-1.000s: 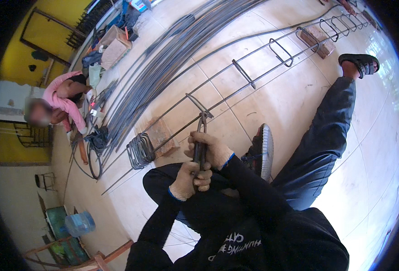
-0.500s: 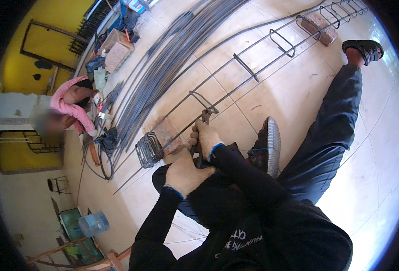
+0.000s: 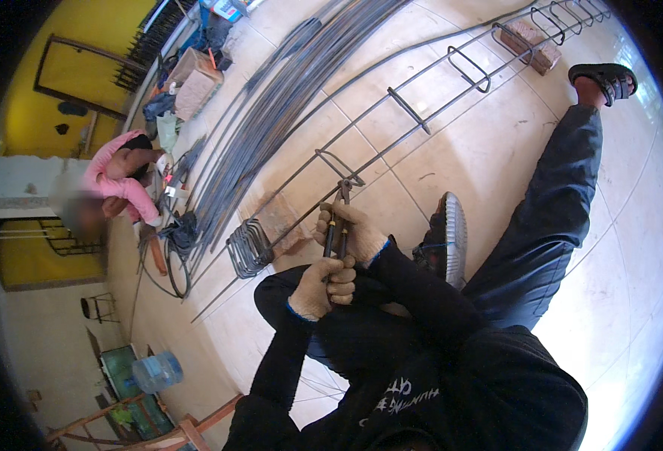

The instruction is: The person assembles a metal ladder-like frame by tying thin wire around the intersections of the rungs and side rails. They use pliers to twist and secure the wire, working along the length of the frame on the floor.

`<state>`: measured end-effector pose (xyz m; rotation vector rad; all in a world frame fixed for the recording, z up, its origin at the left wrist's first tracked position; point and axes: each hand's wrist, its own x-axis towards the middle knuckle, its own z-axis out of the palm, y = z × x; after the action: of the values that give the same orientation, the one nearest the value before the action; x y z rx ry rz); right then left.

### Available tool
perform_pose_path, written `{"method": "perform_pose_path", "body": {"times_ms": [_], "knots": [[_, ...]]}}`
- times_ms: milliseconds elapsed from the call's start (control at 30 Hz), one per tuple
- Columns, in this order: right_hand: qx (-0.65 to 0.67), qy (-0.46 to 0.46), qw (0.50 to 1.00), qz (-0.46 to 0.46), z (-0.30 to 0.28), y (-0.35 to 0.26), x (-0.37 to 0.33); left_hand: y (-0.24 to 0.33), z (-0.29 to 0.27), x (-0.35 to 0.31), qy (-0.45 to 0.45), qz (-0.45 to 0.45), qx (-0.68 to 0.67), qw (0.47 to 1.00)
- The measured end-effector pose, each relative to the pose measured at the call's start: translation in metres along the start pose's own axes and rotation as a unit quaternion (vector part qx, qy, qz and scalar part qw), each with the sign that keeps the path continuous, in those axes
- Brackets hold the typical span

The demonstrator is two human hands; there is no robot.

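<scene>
Both my hands wear pale work gloves with blue cuffs, and both are closed on a pair of pincers (image 3: 345,193). My right hand (image 3: 366,234) grips high on the handles, near the jaws. Lower down, my left hand (image 3: 315,292) wraps the handle ends. The pincers' jaws are at a bent stirrup (image 3: 337,167), where it meets the nearer long bar of a steel rebar frame (image 3: 384,154). Whether the jaws hold tie wire is too small to tell. Several stirrups (image 3: 250,249) sit bunched at the frame's near end.
Reddish bricks (image 3: 533,48) prop the frame off the tiled floor. A long bundle of loose rebar (image 3: 271,113) lies beyond it. At the left a person in pink (image 3: 132,188) crouches among tools. A water bottle (image 3: 156,372) stands at lower left. My sandalled foot (image 3: 605,84) stretches out right.
My left hand has turned and shifted, its fingers now curled round the handles. My right hand has rolled a little lower, showing the handles. The jaws stay at the same stirrup.
</scene>
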<state>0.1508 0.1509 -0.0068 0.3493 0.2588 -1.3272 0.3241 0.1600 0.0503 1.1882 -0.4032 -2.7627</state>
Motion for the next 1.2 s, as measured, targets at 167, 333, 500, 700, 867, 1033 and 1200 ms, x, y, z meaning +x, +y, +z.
{"method": "perform_pose_path", "body": {"times_ms": [167, 333, 500, 700, 867, 1033, 1200], "knots": [[0.023, -0.074, 0.997, 0.03, -0.005, -0.007, -0.004, -0.012, 0.015, 0.005, 0.095, 0.03, 0.04, 0.994], [-0.122, 0.011, 0.992, -0.043, -0.005, -0.004, 0.005, -0.004, 0.079, -0.023, 0.352, 0.112, 0.714, 0.595], [-0.152, 0.09, 0.984, 0.001, -0.007, 0.0, 0.008, -0.014, 0.112, -0.006, 0.443, 0.053, 0.727, 0.523], [-0.156, 0.099, 0.983, 0.008, -0.007, 0.001, 0.015, -0.016, 0.08, 0.004, 0.438, 0.085, 0.691, 0.568], [-0.115, 0.083, 0.99, 0.024, -0.007, -0.002, 0.018, -0.006, 0.06, 0.003, 0.388, 0.117, 0.681, 0.609], [-0.111, 0.021, 0.993, 0.035, 0.002, -0.014, -0.002, -0.005, 0.042, 0.013, 0.266, 0.098, 0.488, 0.826], [-0.032, 0.017, 0.999, 0.007, 0.019, -0.014, -0.017, -0.012, 0.026, 0.025, 0.131, 0.042, 0.083, 0.987]]}}
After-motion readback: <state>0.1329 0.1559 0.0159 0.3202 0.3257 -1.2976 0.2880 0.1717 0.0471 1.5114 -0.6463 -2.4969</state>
